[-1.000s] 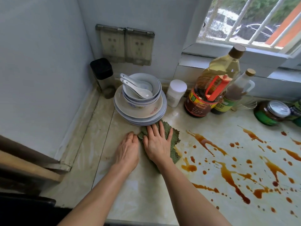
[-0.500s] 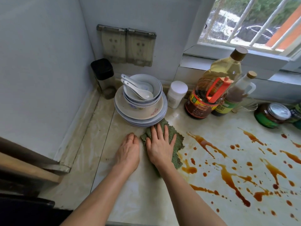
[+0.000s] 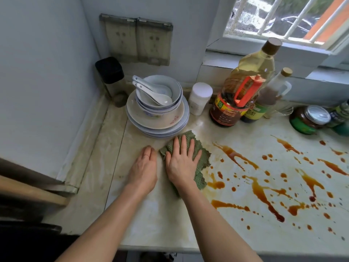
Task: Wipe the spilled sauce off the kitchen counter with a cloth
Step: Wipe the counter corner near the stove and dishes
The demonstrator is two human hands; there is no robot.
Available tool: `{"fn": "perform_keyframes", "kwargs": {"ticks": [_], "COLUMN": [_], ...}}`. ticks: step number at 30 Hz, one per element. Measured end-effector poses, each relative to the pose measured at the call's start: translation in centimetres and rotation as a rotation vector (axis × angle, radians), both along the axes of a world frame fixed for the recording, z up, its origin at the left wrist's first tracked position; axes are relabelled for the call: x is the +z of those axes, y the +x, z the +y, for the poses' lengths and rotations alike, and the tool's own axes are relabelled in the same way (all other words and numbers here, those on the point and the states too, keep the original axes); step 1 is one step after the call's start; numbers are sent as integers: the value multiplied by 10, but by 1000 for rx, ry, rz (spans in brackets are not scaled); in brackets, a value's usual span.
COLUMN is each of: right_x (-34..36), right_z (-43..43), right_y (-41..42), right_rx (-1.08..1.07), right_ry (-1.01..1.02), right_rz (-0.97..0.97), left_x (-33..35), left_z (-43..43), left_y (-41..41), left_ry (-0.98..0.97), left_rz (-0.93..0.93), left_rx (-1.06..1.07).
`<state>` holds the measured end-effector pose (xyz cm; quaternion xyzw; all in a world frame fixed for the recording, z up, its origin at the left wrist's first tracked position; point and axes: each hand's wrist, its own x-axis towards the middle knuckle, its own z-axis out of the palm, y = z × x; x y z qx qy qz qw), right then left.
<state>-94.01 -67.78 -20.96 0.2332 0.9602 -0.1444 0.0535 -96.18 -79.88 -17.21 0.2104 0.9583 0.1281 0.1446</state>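
My right hand [image 3: 181, 163] lies flat on the crumpled green ribbed cloth [image 3: 205, 159], its grip spread, straight fingers pressing the cloth onto the pale marbled tabletop [image 3: 151, 224]. The cloth's long axis runs away from me along my fingers, and its far end points at the stack of white plates and bowls [image 3: 181, 125], stopping just short of it. Its right edge meets the left margin of the brown spilled sauce [image 3: 259, 189], and my left hand [image 3: 144, 171] rests flat just left of the cloth, fingers together.
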Motion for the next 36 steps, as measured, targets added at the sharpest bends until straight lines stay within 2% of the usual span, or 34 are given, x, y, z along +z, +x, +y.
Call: {"fn": "perform_keyframes", "kwargs": {"ticks": [5, 9, 14, 18, 24, 28, 32, 36], "right_x": [1, -8, -16, -15, 0, -6, -14, -16], "right_z": [17, -15, -36, -22, 28, 2, -22, -6], "right_y": [-16, 27, 75, 63, 23, 44, 86, 105], "right_rx": [-57, -96, 5, 57, 48, 13, 91, 155], "right_ry": [-30, 25, 73, 83, 18, 35, 88, 116], "right_rz": [-19, 73, 93, 78, -61, 4, 93, 125], "left_x": [1, -1, -3, -3, -3, -1, 1, 0], "left_z": [-1, -2, -1, -2, -4, -5, -5, -6], "left_y": [0, -1, 1, 2, 2, 2, 3, 3], "left_ry": [-11, -8, -8, -12, 5, 9, 2, -5], "left_rz": [-16, -29, -18, -23, -33, -41, -37, -16], "left_rx": [-2, 0, -13, -11, -1, 0, -3, -13]}}
